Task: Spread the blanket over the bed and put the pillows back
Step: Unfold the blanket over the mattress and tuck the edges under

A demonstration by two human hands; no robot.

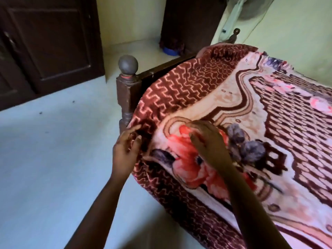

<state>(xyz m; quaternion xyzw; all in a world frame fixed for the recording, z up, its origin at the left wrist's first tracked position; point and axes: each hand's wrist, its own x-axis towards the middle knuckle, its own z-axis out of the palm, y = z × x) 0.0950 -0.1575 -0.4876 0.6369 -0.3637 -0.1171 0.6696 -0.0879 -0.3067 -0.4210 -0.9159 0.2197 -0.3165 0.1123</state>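
Note:
A thick maroon and cream blanket [224, 97] with a red flower pattern lies over the bed, its border hanging down the near side and over the corner. My left hand [125, 150] pinches the dark border of the blanket at the bed's corner, just below the wooden post. My right hand [208, 141] rests palm down on the red flower, fingers spread, pressing on the blanket. No pillows are in view.
A dark wooden bedpost with a round knob [128, 65] stands at the corner, with the footboard [161, 69] behind it. Dark wooden cupboard doors [48, 42] line the left wall. Pale floor [45, 159] stretches left of the bed. A fan [248, 8] hangs by the green wall.

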